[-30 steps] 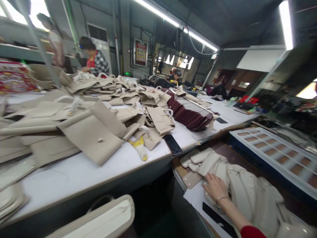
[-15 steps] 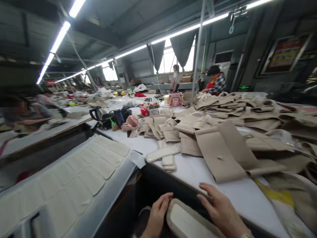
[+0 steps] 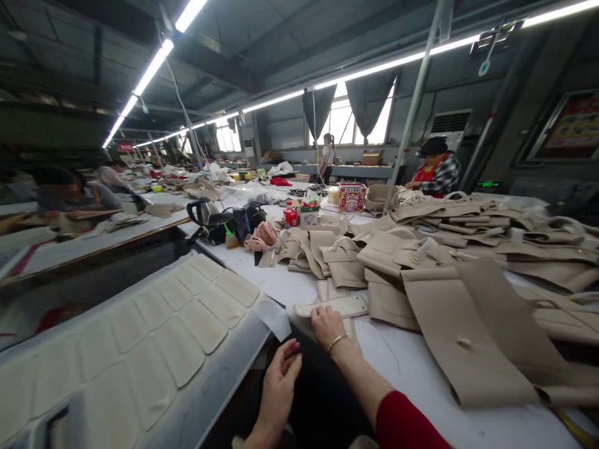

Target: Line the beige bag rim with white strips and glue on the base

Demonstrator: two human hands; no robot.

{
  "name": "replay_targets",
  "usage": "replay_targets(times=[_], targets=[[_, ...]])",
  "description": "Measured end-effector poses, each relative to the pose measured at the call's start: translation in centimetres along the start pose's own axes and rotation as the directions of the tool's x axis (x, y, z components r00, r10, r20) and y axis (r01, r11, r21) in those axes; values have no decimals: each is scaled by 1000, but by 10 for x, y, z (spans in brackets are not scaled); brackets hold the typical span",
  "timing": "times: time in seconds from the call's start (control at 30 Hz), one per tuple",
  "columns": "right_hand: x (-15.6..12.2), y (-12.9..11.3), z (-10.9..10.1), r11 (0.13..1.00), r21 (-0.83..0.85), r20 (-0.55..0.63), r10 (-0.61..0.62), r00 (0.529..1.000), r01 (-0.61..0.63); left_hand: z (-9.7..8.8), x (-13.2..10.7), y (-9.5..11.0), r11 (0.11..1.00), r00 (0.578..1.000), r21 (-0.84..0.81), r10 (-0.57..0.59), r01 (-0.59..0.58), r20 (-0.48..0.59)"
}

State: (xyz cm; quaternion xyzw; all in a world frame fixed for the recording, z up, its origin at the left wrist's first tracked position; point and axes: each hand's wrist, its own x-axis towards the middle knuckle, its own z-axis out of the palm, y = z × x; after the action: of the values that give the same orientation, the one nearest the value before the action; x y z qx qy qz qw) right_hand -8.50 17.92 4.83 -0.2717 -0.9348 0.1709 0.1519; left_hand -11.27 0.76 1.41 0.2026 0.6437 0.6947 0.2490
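Observation:
My right hand (image 3: pixel 327 325), with a thin bracelet at the wrist and a red sleeve behind it, reaches onto the white table (image 3: pixel 402 368). Its fingers curl on the near edge of a long cream leather strip (image 3: pixel 334 306) that tops a small stack of similar strips. My left hand (image 3: pixel 279 385) hovers lower, in the dark gap beside the table edge, fingers loosely apart and holding nothing. A white paper corner (image 3: pixel 276 317) lies just left of the stack.
A grey tray (image 3: pixel 219 374) with several cream oval pieces (image 3: pixel 203 324) fills the lower left. Beige bag panels (image 3: pixel 468 337) and folded parts (image 3: pixel 337 255) cover the table to the right. A kettle (image 3: pixel 206 213), bag and tins stand farther back. Other people work at the tables behind.
The view has shifted slightly right. My right hand left the cream pad at the bottom edge and reached forward to the strip stack. The pad is out of view; my left hand is now free.

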Motion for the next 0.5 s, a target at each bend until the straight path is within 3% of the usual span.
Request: replay_targets(times=[0.1, 0.17, 0.3, 0.33, 0.37, 0.43, 0.47, 0.5], targets=[[-2, 11, -33, 986, 168, -160, 24, 987, 3, 0, 6, 1, 999, 999, -38, -30, 29, -19], [-15, 17, -65, 949, 315, -297, 84, 951, 15, 9, 9, 10, 995, 998, -84, -56, 57, 16], [-78, 17, -127, 794, 608, -414, 311, 856, 6, 42, -5, 49, 959, 968, -213, -140, 185, 209], [-101, 14, -140, 685, 728, -389, 392, 834, 17, 51, -12, 60, 943, 945, -248, -142, 220, 296], [-126, 10, -151, 485, 873, -320, 487, 813, 53, 57, -21, 69, 926, 912, -279, -133, 255, 389], [-181, 4, -167, 74, 992, -126, 625, 771, 102, 64, -41, 82, 904, 846, -284, -139, 321, 515], [-210, 3, -172, -56, 993, -40, 679, 733, 106, 63, -52, 86, 906, 820, -249, -158, 342, 550], [-240, 3, -174, -122, 988, 27, 729, 684, 91, 60, -63, 87, 917, 799, -188, -191, 353, 571]])
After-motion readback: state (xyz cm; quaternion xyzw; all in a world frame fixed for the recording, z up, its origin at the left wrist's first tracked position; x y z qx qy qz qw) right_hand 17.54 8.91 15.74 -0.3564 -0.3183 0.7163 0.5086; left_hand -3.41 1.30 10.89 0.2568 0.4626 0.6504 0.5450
